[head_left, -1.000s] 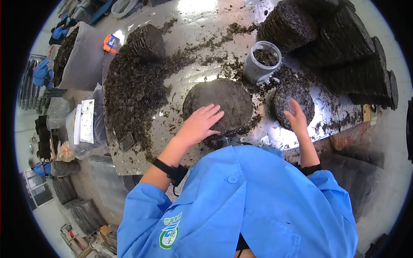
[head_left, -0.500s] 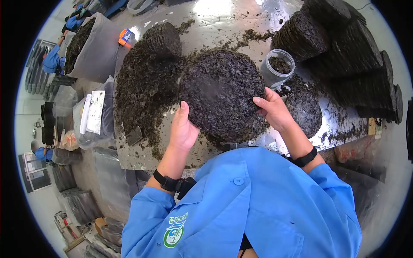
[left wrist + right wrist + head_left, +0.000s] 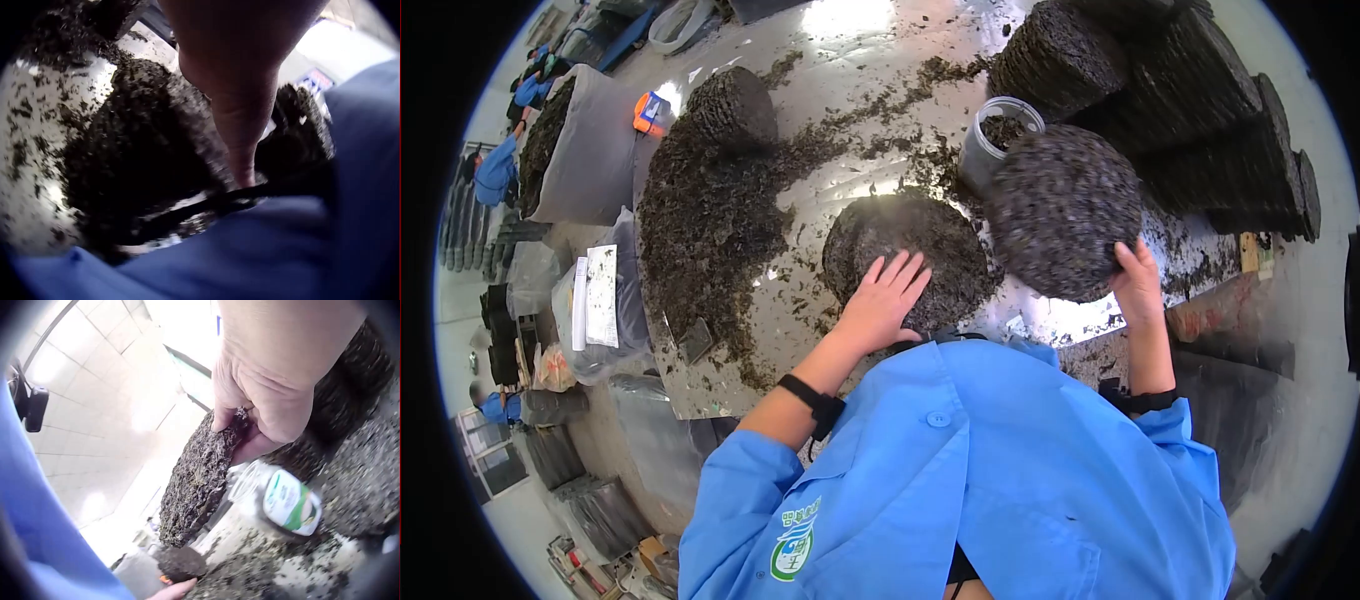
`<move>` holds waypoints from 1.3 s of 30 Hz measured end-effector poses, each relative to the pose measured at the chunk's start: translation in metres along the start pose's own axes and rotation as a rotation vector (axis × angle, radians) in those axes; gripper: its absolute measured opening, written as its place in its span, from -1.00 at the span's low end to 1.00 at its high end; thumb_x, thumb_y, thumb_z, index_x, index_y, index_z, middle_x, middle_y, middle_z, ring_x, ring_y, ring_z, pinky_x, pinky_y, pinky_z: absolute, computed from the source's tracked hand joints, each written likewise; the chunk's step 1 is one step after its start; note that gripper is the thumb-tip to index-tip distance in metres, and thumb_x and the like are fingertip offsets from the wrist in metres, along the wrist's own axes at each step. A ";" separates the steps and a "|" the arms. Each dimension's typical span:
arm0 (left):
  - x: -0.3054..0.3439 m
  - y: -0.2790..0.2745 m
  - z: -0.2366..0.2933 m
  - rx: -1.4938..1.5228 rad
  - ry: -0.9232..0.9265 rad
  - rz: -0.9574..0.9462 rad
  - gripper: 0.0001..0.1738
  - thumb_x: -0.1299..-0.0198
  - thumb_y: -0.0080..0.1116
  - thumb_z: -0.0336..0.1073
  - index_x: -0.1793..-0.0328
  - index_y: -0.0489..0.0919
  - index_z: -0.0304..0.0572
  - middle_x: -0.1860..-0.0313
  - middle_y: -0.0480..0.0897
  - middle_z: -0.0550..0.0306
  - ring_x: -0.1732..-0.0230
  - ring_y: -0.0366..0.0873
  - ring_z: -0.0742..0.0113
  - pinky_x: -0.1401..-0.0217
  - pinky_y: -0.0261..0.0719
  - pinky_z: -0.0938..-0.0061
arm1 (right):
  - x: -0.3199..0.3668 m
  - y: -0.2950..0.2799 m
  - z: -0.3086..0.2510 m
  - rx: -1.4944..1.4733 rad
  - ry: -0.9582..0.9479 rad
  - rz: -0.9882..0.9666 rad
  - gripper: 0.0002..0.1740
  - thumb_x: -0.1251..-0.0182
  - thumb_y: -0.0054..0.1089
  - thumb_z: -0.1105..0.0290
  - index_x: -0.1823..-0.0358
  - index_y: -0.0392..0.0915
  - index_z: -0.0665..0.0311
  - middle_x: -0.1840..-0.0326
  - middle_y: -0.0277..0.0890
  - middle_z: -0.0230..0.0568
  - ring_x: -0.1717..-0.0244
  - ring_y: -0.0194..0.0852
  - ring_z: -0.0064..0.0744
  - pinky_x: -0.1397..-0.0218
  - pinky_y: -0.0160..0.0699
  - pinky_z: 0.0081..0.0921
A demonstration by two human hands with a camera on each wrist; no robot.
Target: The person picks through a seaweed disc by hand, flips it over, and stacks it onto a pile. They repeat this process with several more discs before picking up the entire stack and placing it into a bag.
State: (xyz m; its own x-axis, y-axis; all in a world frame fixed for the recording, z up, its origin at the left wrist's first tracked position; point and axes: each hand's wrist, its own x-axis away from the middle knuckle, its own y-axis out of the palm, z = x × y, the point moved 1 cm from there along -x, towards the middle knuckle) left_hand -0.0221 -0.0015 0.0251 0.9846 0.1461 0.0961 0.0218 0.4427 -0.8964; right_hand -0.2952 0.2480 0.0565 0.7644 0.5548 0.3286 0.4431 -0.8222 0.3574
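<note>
My right hand point(image 3: 1140, 285) pinches the edge of a round dark dried seaweed cake point(image 3: 1060, 215), thumb on its near face. The cake is raised and tilted over the right of the table, slightly blurred, and overlaps a clear plastic tub point(image 3: 978, 155) in the head view. In the right wrist view the cake point(image 3: 199, 475) appears nearly edge-on under the thumb. My left hand point(image 3: 883, 303) rests with spread fingers on another round seaweed cake point(image 3: 948, 250) lying in the middle. The left wrist view shows mostly forearm and dark seaweed point(image 3: 134, 134); the fingers are hidden there.
Loose seaweed point(image 3: 710, 230) is heaped at the left, with a stack of cakes point(image 3: 735, 108) behind it. Tall stacks of cakes point(image 3: 1190, 100) line the back right. An orange tape dispenser point(image 3: 651, 115) and a large seaweed-filled bag point(image 3: 580, 150) stand at the far left.
Half a second ago both hands held a seaweed cake over the middle. My right hand has carried it rightward; my left has let go and come down on the cake in the middle.
</note>
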 end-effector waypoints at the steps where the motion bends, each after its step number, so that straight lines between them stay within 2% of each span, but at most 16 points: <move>1: 0.001 0.012 -0.006 -0.133 0.050 -0.067 -0.07 0.12 0.39 -0.06 -0.40 0.24 -0.18 -0.45 0.17 -0.05 -0.49 0.02 0.02 -0.50 -0.03 0.14 | -0.001 -0.020 -0.001 0.004 -0.012 0.019 -0.67 -0.32 0.05 0.50 -0.11 0.42 0.25 -0.03 0.53 -0.31 -0.05 0.47 -0.45 -0.13 0.43 -0.41; 4: 0.000 0.019 -0.010 -0.243 0.113 -0.131 -0.09 0.12 0.39 -0.06 -0.38 0.27 -0.17 -0.45 0.19 -0.02 -0.48 0.03 0.05 -0.50 -0.01 0.15 | -0.018 -0.094 0.022 0.315 0.094 0.221 -0.45 -0.27 0.20 0.30 -0.24 0.30 0.35 -0.20 0.40 -0.12 -0.14 0.42 -0.30 -0.19 0.38 -0.38; 6: -0.001 0.017 -0.010 -0.203 0.094 -0.172 -0.16 0.09 0.36 -0.19 -0.38 0.28 -0.13 -0.44 0.21 -0.01 -0.48 0.06 0.07 -0.51 0.00 0.18 | -0.030 -0.126 0.045 1.176 -0.074 0.452 -0.22 -0.18 0.30 0.19 -0.33 0.17 0.41 -0.32 0.28 0.04 -0.26 0.33 -0.14 -0.26 0.32 -0.33; 10: 0.005 0.003 -0.016 -0.226 0.153 0.013 -0.35 0.05 0.28 -0.32 -0.26 0.42 -0.19 -0.30 0.40 -0.04 -0.36 0.28 0.06 -0.42 0.21 0.22 | -0.026 -0.073 0.059 0.778 -0.154 0.143 -0.28 -0.15 0.26 0.41 -0.34 0.17 0.40 -0.34 0.25 0.05 -0.33 0.25 -0.11 -0.32 0.28 -0.31; 12: 0.007 -0.027 -0.010 0.140 0.020 0.442 -0.51 0.05 0.15 -0.48 -0.13 0.53 -0.22 -0.13 0.56 -0.03 -0.20 0.47 0.05 -0.26 0.42 0.25 | -0.021 -0.012 0.052 0.755 -0.142 -0.038 -0.31 -0.14 0.22 0.50 -0.33 0.19 0.38 -0.32 0.27 0.01 -0.33 0.26 -0.12 -0.35 0.26 -0.30; 14: 0.016 -0.059 0.010 0.630 -0.479 0.545 -0.73 -0.19 0.08 -0.41 -0.03 0.55 -0.25 -0.05 0.61 0.06 -0.08 0.55 0.16 -0.19 0.48 0.36 | -0.019 0.043 0.045 0.645 -0.110 -0.227 -0.26 -0.13 0.24 0.48 -0.35 0.14 0.39 -0.36 0.21 0.00 -0.37 0.18 -0.13 -0.40 0.20 -0.27; 16: 0.020 -0.048 -0.010 1.449 -0.377 0.768 -0.72 -0.31 0.06 -0.29 -0.07 0.51 -0.27 -0.03 0.60 0.09 -0.07 0.53 0.23 -0.19 0.46 0.36 | -0.020 0.086 0.050 0.322 0.027 -0.408 -0.21 -0.13 0.25 0.45 -0.38 0.08 0.39 -0.42 0.12 -0.01 -0.43 0.08 -0.14 -0.42 0.16 -0.27; 18: 0.023 -0.059 -0.004 1.654 -0.427 0.768 -0.68 -0.32 0.05 -0.24 -0.10 0.48 -0.28 -0.04 0.58 0.08 -0.07 0.52 0.23 -0.20 0.45 0.34 | -0.013 0.123 0.046 0.289 0.177 -0.441 -0.18 -0.16 0.26 0.41 -0.41 0.02 0.39 -0.46 0.02 -0.01 -0.47 -0.03 -0.16 -0.42 0.13 -0.30; 23: 0.034 -0.063 0.000 1.951 -0.510 0.711 -0.59 -0.33 0.05 -0.17 -0.17 0.41 -0.30 -0.11 0.54 0.06 -0.12 0.49 0.22 -0.24 0.41 0.28 | -0.007 0.159 0.042 0.000 0.219 -0.493 -0.57 -0.24 0.15 0.54 -0.15 0.35 0.38 0.02 0.53 -0.32 0.07 0.48 -0.59 -0.05 0.47 -0.54; 26: 0.035 -0.043 -0.008 2.101 -0.340 0.569 -0.45 -0.29 0.10 -0.14 -0.28 0.32 -0.33 -0.26 0.43 0.00 -0.24 0.41 0.16 -0.33 0.32 0.26 | -0.011 0.143 0.044 0.035 0.138 -0.446 -0.60 -0.24 0.15 0.54 -0.12 0.38 0.38 0.02 0.53 -0.30 0.08 0.50 -0.56 -0.04 0.48 -0.53; 28: 0.032 -0.016 -0.019 1.259 -0.468 0.507 -0.18 -0.12 0.27 -0.05 -0.40 0.20 -0.31 -0.41 0.25 -0.06 -0.38 0.25 0.10 -0.40 0.23 0.23 | -0.012 0.121 0.035 0.064 0.130 -0.338 -0.61 -0.24 0.12 0.57 -0.12 0.39 0.38 0.03 0.54 -0.27 0.06 0.50 -0.51 -0.05 0.49 -0.50; 29: 0.031 -0.015 -0.018 0.669 -0.365 0.268 0.05 0.09 0.39 0.00 -0.47 0.09 -0.24 -0.47 0.12 -0.11 -0.46 0.11 0.05 -0.46 0.10 0.19 | -0.012 0.113 0.032 0.063 0.108 -0.327 -0.60 -0.25 0.12 0.55 -0.13 0.37 0.38 0.01 0.53 -0.25 0.04 0.50 -0.49 -0.07 0.48 -0.48; 30: 0.028 -0.010 -0.018 0.672 -0.364 0.264 0.05 0.09 0.39 0.00 -0.47 0.09 -0.24 -0.47 0.12 -0.11 -0.46 0.11 0.05 -0.46 0.10 0.19 | -0.011 0.102 0.030 0.062 0.090 -0.319 -0.59 -0.25 0.12 0.54 -0.15 0.35 0.38 -0.01 0.52 -0.23 0.02 0.49 -0.46 -0.09 0.47 -0.47; 32: 0.023 0.011 -0.019 -0.189 -0.134 -0.097 0.07 0.17 0.44 -0.04 -0.47 0.12 -0.15 -0.46 0.15 -0.11 -0.47 0.07 0.01 -0.49 0.03 0.14 | -0.012 0.047 0.013 0.089 0.045 -0.215 -0.56 -0.27 0.11 0.49 -0.18 0.32 0.36 -0.07 0.49 -0.21 -0.03 0.46 -0.41 -0.15 0.43 -0.43; 36: 0.022 0.021 -0.028 -0.238 -0.085 -0.089 -0.07 0.13 0.41 -0.10 -0.41 0.23 -0.09 -0.44 0.19 -0.05 -0.45 0.10 -0.01 -0.47 0.06 0.13 | -0.022 -0.058 0.019 0.274 0.052 0.093 -0.40 -0.26 0.17 0.38 -0.29 0.20 0.39 -0.16 0.41 -0.10 -0.12 0.41 -0.34 -0.21 0.36 -0.38; 39: 0.020 0.016 -0.034 -0.185 -0.067 -0.131 -0.13 0.09 0.39 -0.19 -0.39 0.24 -0.10 -0.43 0.20 -0.05 -0.45 0.10 -0.01 -0.46 0.10 0.15 | -0.027 -0.106 0.042 0.751 -0.025 0.348 -0.27 -0.24 0.21 0.36 -0.37 0.08 0.42 -0.29 0.27 0.06 -0.22 0.35 -0.22 -0.26 0.32 -0.35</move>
State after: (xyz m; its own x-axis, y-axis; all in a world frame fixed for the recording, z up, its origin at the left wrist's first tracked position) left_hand 0.0044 -0.0218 -0.0018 0.9577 0.1594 0.2395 0.1859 0.2924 -0.9380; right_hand -0.3432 0.3149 -0.0270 0.9217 0.2574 0.2901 0.3678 -0.8176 -0.4430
